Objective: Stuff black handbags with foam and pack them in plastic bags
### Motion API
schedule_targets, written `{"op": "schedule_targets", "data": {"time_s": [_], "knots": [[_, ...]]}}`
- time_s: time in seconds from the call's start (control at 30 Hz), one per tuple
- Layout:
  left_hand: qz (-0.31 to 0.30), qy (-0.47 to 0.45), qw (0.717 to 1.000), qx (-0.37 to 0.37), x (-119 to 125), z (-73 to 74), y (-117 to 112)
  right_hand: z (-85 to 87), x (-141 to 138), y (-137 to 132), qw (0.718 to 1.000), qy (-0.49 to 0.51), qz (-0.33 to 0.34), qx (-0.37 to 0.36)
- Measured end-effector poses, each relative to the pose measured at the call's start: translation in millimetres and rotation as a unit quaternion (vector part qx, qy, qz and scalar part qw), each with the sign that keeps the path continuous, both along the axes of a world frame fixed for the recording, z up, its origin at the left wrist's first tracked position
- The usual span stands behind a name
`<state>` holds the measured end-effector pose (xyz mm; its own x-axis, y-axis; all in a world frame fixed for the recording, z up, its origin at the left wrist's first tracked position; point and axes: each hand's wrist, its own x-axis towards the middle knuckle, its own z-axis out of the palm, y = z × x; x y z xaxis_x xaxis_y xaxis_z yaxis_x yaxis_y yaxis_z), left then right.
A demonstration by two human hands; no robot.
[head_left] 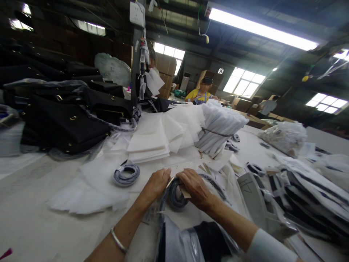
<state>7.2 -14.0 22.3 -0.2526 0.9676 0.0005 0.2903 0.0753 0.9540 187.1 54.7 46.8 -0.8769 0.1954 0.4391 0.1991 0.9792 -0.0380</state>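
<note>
In front of me a dark strap wrapped in clear film is wound into a coil point(174, 201). My left hand point(159, 182) is closed at the coil's upper left edge, its fingertips pinching the strap by a pale, narrow strip. Over the coil's upper right side curls my right hand point(194, 186), fingers closed on the strap. A small tan card point(185, 192) shows under its palm. Below the hands lies a black and grey item in clear plastic point(195, 240). Another coiled strap point(127, 174) rests flat to the left, apart from both hands.
White foam sheets point(152, 140) are stacked ahead, beside a tied white bundle point(220, 127). Black bags point(65, 123) are piled at the left. Plastic-wrapped dark pieces point(302, 200) crowd the right. A person in yellow point(201, 95) is across the table, near a post point(135, 62).
</note>
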Motion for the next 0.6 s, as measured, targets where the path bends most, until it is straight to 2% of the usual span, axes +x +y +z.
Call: {"op": "schedule_targets", "data": {"time_s": [0.17, 0.3, 0.43, 0.6], "knots": [[-0.071, -0.138, 0.987, -0.033, 7, -6.9, 5, 3.1, 1, 1, 0.998, 0.031, 0.047, 0.024], [-0.074, -0.226, 0.97, -0.054, 15, -12.6, 14, 3.8, 0, -3, 0.998, 0.033, 0.053, 0.025], [-0.029, -0.228, 0.972, -0.052, 13, -21.8, 21, 3.8, 1, -5, 0.998, 0.02, 0.057, 0.005], [0.01, -0.154, 0.987, -0.045, 8, -24.6, 21, -1.8, 10, 6, 0.996, 0.017, 0.08, -0.03]]}}
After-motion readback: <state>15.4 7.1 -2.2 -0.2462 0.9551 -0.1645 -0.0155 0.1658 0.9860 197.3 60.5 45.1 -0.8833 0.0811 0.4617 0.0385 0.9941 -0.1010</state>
